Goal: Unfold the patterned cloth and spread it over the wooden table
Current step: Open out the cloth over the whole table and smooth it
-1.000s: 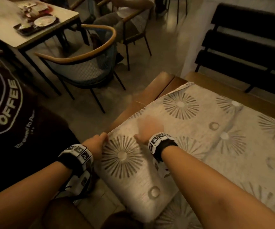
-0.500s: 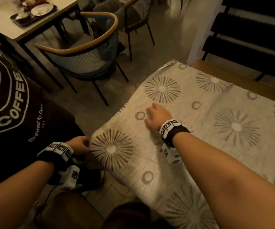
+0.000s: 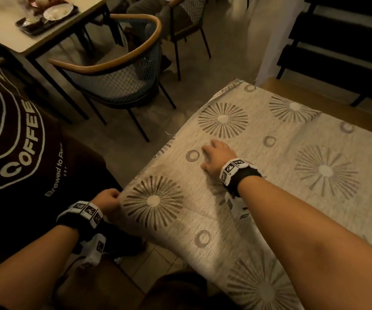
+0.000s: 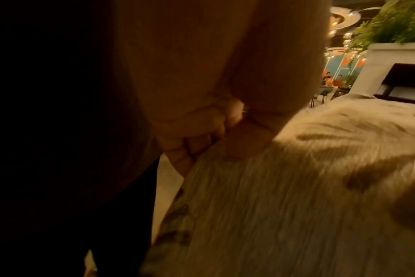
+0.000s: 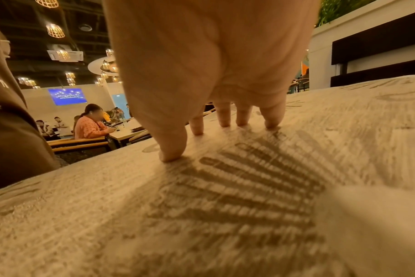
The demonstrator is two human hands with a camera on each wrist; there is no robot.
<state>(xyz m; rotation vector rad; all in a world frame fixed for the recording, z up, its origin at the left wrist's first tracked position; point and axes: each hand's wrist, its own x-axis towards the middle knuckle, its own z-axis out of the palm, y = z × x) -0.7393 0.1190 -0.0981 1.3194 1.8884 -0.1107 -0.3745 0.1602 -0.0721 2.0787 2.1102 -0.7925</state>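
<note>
The pale patterned cloth (image 3: 270, 171) with sunburst prints lies spread over the wooden table (image 3: 314, 101), whose bare top shows only along the far edge. The cloth's near-left side hangs off the table. My left hand (image 3: 107, 200) grips that hanging edge, fingers curled round the fabric (image 4: 284, 196), as the left wrist view (image 4: 201, 135) shows. My right hand (image 3: 214, 157) rests on top of the cloth with fingers straight, fingertips (image 5: 173, 155) pressing the fabric (image 5: 225, 206).
A person in a dark "COFFEE" shirt (image 3: 19, 153) stands close on my left. A wood-armed chair (image 3: 118, 72) and a white table with a tray (image 3: 44, 16) stand beyond. Dark benches (image 3: 346, 50) run behind the wooden table.
The cloth slid toward the table's left side and now covers the wood that was bare there. My left hand drew its edge down and back; my right hand moved with it.
</note>
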